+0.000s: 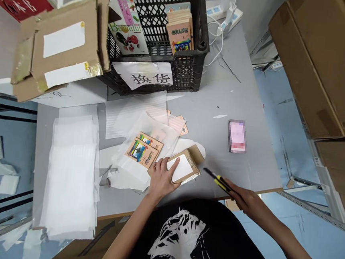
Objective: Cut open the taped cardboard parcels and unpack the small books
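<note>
My left hand [162, 180] grips a small cardboard box [184, 167] near the table's front edge. A white label covers much of the box's top, shiny tape runs along one side, and a flap stands out at its far end. In my right hand [243, 198] is a black and yellow utility knife [221, 183], pointing left toward the box and apart from it. Just beyond my left hand, small orange booklets [145, 149] with colourful covers lie on white wrapping sheets [137, 122]. More orange paper pieces [182, 124] show behind them.
A black plastic crate [189, 72] with books stands at the back. Left of it, a flattened carton [64, 51] lies on white boxes. Foam sheets [73, 177] are stacked at left. A blurred pink item [237, 136], a power strip [230, 19] and tall cartons [323, 58] are at right.
</note>
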The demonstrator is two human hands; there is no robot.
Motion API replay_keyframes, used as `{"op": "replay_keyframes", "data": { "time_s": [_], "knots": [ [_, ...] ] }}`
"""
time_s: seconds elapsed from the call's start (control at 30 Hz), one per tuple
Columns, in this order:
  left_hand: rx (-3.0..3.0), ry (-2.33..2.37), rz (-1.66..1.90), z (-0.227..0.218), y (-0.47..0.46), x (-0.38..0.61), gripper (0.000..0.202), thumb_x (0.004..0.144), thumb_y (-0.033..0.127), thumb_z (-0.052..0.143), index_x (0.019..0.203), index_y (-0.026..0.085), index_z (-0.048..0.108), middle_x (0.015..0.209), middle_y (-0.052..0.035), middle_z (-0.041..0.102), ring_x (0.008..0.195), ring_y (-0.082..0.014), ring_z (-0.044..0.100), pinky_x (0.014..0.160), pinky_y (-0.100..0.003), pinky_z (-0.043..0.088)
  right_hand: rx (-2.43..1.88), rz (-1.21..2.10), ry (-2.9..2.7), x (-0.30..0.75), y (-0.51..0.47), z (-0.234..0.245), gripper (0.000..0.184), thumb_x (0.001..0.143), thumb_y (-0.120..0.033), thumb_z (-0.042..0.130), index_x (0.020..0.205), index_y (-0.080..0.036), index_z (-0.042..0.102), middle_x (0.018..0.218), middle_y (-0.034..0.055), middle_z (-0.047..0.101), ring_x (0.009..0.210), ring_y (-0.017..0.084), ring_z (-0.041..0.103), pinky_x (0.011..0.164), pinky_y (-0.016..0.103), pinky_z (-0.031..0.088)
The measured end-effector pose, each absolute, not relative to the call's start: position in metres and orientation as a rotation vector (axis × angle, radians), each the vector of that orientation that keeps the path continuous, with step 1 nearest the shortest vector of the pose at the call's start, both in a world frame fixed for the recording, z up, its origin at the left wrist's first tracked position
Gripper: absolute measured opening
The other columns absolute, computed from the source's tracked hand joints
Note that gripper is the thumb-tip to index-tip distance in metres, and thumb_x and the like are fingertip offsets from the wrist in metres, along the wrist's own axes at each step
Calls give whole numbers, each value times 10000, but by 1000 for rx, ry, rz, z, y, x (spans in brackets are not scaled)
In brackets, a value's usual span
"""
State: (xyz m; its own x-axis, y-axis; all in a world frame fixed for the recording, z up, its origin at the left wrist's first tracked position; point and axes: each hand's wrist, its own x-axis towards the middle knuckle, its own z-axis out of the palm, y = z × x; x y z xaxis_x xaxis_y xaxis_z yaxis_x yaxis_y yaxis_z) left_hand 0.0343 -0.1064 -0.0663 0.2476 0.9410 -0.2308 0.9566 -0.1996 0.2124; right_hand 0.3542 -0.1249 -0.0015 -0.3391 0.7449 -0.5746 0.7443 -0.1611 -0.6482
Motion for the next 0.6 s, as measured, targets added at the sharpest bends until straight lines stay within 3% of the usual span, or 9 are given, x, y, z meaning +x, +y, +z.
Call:
{"op": "replay_keyframes", "data": {
  "time_s": [0.13, 0.23, 0.37, 0.47, 0.6],
  "knots": [
    [2083, 2001, -14, -58, -110, 48, 793, 677, 506, 651, 1390, 251, 415, 1294, -172, 412, 1148, -350, 386, 947, -495, 293, -2132, 1014, -2082, 335, -118, -27, 524, 958, -319, 261, 1480, -289, 227, 1018, 97, 617, 748, 211, 628, 651, 340, 521],
    [1874, 2276, 17, -54, -111, 64, 830, 705, 562, 612, 1419, 223, 359, 1301, -190, 400, 1154, -369, 379, 922, -519, 303, -2248, 660, -2222, 304, -104, -73, 549, 915, -178, 309, 1455, -278, 309, 1049, 145, 541, 819, 245, 597, 708, 388, 510],
    [1791, 2337, -14, -59, -115, 80, 901, 714, 653, 567, 1443, 193, 303, 1285, -206, 422, 1116, -365, 411, 890, -517, 331, -2339, 481, -2236, 273, -87, -130, 625, 866, -40, 303, 1433, -299, 352, 1044, 144, 521, 925, 260, 554, 809, 409, 468],
    [1858, 2269, -55, -63, -119, 78, 802, 794, 635, 482, 1443, 197, 308, 1285, -209, 434, 1100, -352, 436, 865, -495, 370, -2273, 504, -2182, 269, -83, -147, 558, 886, -88, 326, 1402, -286, 402, 1095, 146, 526, 1014, 280, 518, 883, 467, 424],
    [1915, 2074, -63, -61, -120, 61, 616, 910, 471, 375, 1456, 208, 266, 1231, -161, 506, 1040, -283, 494, 802, -391, 438, -2149, 665, -1912, 261, -89, -142, 459, 929, -309, 353, 1372, -219, 431, 1261, 165, 465, 1219, 318, 406, 995, 530, 344]
  ]
}}
